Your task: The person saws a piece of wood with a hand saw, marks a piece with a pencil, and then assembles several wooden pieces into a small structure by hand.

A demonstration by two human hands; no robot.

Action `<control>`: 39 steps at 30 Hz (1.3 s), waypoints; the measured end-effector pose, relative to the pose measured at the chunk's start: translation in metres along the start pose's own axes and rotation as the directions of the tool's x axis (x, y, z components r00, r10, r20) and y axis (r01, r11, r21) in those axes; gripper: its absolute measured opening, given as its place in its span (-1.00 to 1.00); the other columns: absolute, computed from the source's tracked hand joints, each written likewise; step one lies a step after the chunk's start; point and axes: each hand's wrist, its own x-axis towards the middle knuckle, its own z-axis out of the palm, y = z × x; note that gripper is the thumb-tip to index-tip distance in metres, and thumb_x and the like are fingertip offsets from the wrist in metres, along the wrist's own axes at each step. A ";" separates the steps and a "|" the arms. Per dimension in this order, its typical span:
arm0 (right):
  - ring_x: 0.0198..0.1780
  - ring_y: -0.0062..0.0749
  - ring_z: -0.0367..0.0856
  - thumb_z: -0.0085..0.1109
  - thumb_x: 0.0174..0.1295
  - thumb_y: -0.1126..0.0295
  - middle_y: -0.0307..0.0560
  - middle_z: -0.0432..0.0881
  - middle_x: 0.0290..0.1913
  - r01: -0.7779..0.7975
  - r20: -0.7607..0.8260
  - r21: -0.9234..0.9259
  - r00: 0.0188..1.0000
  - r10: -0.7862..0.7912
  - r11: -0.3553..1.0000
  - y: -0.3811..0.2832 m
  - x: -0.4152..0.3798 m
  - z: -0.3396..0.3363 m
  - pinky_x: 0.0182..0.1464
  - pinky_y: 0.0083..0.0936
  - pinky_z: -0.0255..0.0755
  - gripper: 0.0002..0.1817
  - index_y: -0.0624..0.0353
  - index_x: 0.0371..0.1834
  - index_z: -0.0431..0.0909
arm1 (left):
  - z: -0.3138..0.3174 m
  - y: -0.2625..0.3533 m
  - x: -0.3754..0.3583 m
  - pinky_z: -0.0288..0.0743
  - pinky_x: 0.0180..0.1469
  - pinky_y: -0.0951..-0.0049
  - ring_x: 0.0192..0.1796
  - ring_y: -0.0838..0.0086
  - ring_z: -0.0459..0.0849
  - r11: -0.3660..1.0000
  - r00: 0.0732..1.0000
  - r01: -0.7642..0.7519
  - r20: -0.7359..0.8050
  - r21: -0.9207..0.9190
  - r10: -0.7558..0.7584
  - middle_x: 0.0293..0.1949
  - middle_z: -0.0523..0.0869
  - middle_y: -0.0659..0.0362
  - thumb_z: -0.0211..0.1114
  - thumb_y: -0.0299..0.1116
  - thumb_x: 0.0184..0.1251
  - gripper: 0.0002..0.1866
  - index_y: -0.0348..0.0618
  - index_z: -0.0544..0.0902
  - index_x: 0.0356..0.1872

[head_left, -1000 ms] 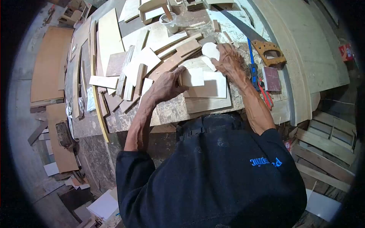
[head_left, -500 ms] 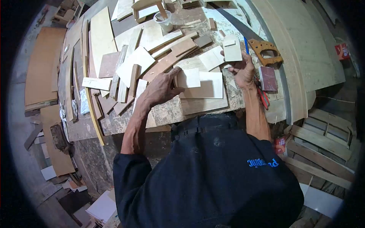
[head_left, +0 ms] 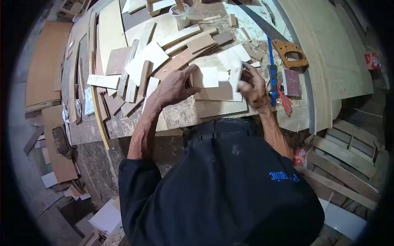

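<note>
My left hand [head_left: 177,84] is closed on the left edge of a small white panel [head_left: 206,77], thumb and fingers on either side of a wooden strip there. Under that panel lies a larger pale board [head_left: 223,91], resting on a wider wooden board [head_left: 217,110]. A second small white panel [head_left: 235,76] is pinched in my right hand [head_left: 254,88]. It is tilted nearly edge-on and slightly blurred, close to the right side of the first one. Behind the two hands lies another pale square piece [head_left: 234,56].
Right of my hands lie a blue tool [head_left: 272,78], red-handled pliers [head_left: 284,99], a dark red block [head_left: 292,83] and a handsaw [head_left: 290,54]. Wood offcuts [head_left: 147,59] crowd the bench's left side. A plastic cup [head_left: 179,15] stands at the back.
My right hand has come down and slightly left, turning its panel from face-on to nearly edge-on beside the other panel. The blue tool shows more fully. My left hand keeps its grip.
</note>
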 end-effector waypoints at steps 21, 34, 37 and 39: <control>0.24 0.05 0.48 0.33 -0.11 0.36 0.23 0.40 0.28 0.353 0.289 -0.559 0.931 -0.222 0.750 0.009 0.012 0.020 0.27 -0.24 0.44 -0.06 0.24 0.45 0.17 | 0.005 -0.006 0.002 0.59 -0.11 0.12 -0.17 0.04 0.73 0.997 0.999 -0.049 -0.007 0.058 0.049 -0.22 0.72 -0.19 0.46 -0.26 0.14 -0.32 -0.29 0.43 0.27; 0.26 0.08 0.45 0.36 -0.14 0.35 0.21 0.41 0.26 0.346 0.301 -0.616 0.933 -0.195 0.708 0.009 0.011 0.018 0.30 -0.21 0.41 -0.10 0.24 0.38 0.22 | 0.007 -0.016 0.006 0.61 -0.08 0.18 -0.18 0.13 0.74 0.992 0.996 -0.089 -0.010 0.084 0.090 -0.16 0.74 -0.14 0.45 -0.28 0.14 -0.31 -0.19 0.42 0.31; 0.26 0.07 0.46 0.36 -0.14 0.36 0.21 0.42 0.25 0.350 0.304 -0.618 0.932 -0.197 0.703 0.005 0.011 0.020 0.31 -0.22 0.40 -0.12 0.24 0.37 0.24 | 0.008 -0.018 0.006 0.62 -0.07 0.19 -0.17 0.14 0.74 0.993 0.996 -0.089 -0.019 0.081 0.091 -0.15 0.74 -0.13 0.46 -0.29 0.14 -0.31 -0.19 0.42 0.32; 0.26 0.06 0.47 0.35 -0.14 0.38 0.21 0.43 0.24 0.359 0.306 -0.596 0.929 -0.210 0.718 0.005 0.012 0.020 0.32 -0.23 0.40 -0.12 0.23 0.37 0.24 | 0.007 -0.015 0.005 0.62 -0.06 0.19 -0.15 0.14 0.74 0.995 0.998 -0.063 -0.001 0.083 0.064 -0.14 0.74 -0.13 0.46 -0.29 0.14 -0.31 -0.19 0.42 0.32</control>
